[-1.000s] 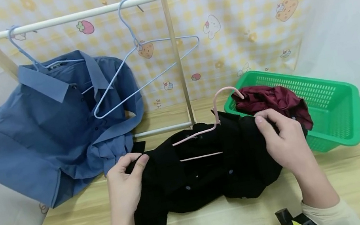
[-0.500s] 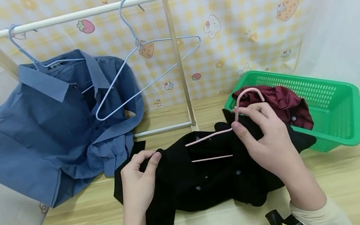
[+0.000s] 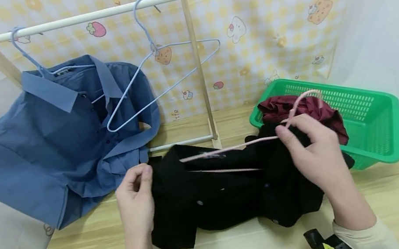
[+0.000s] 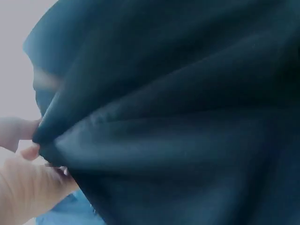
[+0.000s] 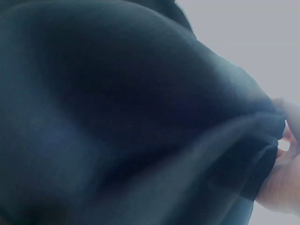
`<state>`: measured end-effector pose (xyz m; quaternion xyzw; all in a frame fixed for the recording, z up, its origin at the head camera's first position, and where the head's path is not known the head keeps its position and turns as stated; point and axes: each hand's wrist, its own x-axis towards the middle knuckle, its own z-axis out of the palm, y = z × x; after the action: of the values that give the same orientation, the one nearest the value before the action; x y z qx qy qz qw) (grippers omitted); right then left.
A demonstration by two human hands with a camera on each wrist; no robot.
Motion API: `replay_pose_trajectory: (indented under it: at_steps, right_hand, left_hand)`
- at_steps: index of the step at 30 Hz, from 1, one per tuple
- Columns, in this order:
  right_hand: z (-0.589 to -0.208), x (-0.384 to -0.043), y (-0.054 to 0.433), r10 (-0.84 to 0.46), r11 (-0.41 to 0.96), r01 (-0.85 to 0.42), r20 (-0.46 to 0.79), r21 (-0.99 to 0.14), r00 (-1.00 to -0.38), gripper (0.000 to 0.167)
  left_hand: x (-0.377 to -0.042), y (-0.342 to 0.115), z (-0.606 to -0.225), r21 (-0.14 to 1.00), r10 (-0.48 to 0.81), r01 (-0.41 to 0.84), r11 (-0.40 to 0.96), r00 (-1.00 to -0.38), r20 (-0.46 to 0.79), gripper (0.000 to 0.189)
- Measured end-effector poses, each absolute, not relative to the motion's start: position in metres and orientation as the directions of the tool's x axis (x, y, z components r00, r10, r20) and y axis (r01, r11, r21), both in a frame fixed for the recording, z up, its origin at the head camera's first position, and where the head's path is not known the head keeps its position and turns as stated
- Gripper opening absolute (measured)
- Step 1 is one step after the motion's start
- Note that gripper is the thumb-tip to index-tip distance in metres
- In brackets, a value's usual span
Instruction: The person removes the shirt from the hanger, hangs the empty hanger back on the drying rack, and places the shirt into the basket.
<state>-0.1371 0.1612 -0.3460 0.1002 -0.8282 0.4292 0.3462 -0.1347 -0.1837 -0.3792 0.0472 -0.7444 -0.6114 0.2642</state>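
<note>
A black buttoned shirt is spread between both hands over the table, a pink clothes hanger inside its open neck. With thumb and fingers my left hand pinches the shirt's left shoulder; the left wrist view shows the dark cloth gathered at the fingertips. My right hand pinches the hanger where its hook meets the arms, together with black cloth by the collar. In the right wrist view, folds of the shirt run to that hand's fingers. The hanger's right arm is hidden in the shirt.
A rack stands at the back left. A blue shirt hangs from it on a blue hanger, beside a bare blue hanger. At the right, a green basket holds a dark red garment, close behind the black shirt.
My right hand has moved from the shirt's right shoulder to the hanger's neck, then rightward with the hanger. My left hand shifted right, then back left, stretching the shirt.
</note>
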Motion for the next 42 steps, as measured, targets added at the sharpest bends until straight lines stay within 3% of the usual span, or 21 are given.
replay_pose_trajectory:
  at_steps: [3,6,8,10,12,14,16,18,21,23,33,42]
  right_hand:
    - [-0.340,-0.136,0.167,0.273,0.500,-0.436,0.614,-0.748,-0.740,0.013]
    - [-0.334,-0.135,0.167,0.364,0.403,-0.409,0.554,-0.819,-0.749,0.018]
    - [-0.333,-0.136,0.165,0.356,0.393,-0.416,0.552,-0.820,-0.754,0.019]
    - [-0.334,-0.137,0.162,0.305,0.437,-0.443,0.592,-0.783,-0.746,0.022]
    - [-0.337,-0.138,0.158,0.225,0.487,-0.489,0.645,-0.723,-0.730,0.023]
    - [-0.341,-0.140,0.153,0.143,0.529,-0.534,0.689,-0.660,-0.710,0.018]
    - [-0.344,-0.140,0.148,0.073,0.546,-0.575,0.718,-0.610,-0.693,0.013]
    - [-0.347,-0.139,0.144,0.022,0.547,-0.607,0.735,-0.576,-0.678,0.011]
    - [-0.347,-0.138,0.140,-0.012,0.538,-0.626,0.738,-0.565,-0.675,0.011]
    - [-0.346,-0.137,0.138,-0.018,0.531,-0.628,0.733,-0.569,-0.680,0.011]
    - [-0.352,-0.136,0.138,-0.069,0.505,-0.642,0.715,-0.576,-0.696,0.014]
    - [-0.355,-0.137,0.148,-0.049,0.519,-0.605,0.685,-0.604,-0.727,0.015]
  left_hand:
    - [-0.133,-0.197,-0.380,0.944,-0.458,0.153,0.292,-0.844,0.279,0.021]
    - [-0.133,-0.204,-0.382,0.930,-0.405,0.071,0.362,-0.886,0.225,0.021]
    - [-0.134,-0.203,-0.383,0.916,-0.350,0.060,0.397,-0.912,0.212,0.020]
    - [-0.134,-0.199,-0.384,0.919,-0.336,0.133,0.371,-0.903,0.266,0.017]
    - [-0.133,-0.195,-0.382,0.912,-0.363,0.297,0.284,-0.847,0.389,0.018]
    - [-0.132,-0.191,-0.379,0.828,-0.373,0.497,0.260,-0.739,0.561,0.019]
    - [-0.133,-0.187,-0.375,0.683,-0.310,0.649,0.335,-0.609,0.730,0.023]
    - [-0.134,-0.184,-0.373,0.517,-0.154,0.704,0.487,-0.513,0.845,0.027]
    - [-0.135,-0.179,-0.373,0.309,0.090,0.698,0.647,-0.471,0.877,0.038]
    - [-0.135,-0.178,-0.376,0.261,0.170,0.696,0.669,-0.485,0.858,0.042]
    - [-0.136,-0.188,-0.380,0.376,0.076,0.792,0.480,-0.464,0.882,0.028]
    - [-0.130,-0.202,-0.377,0.413,-0.035,0.792,0.451,-0.446,0.894,0.027]
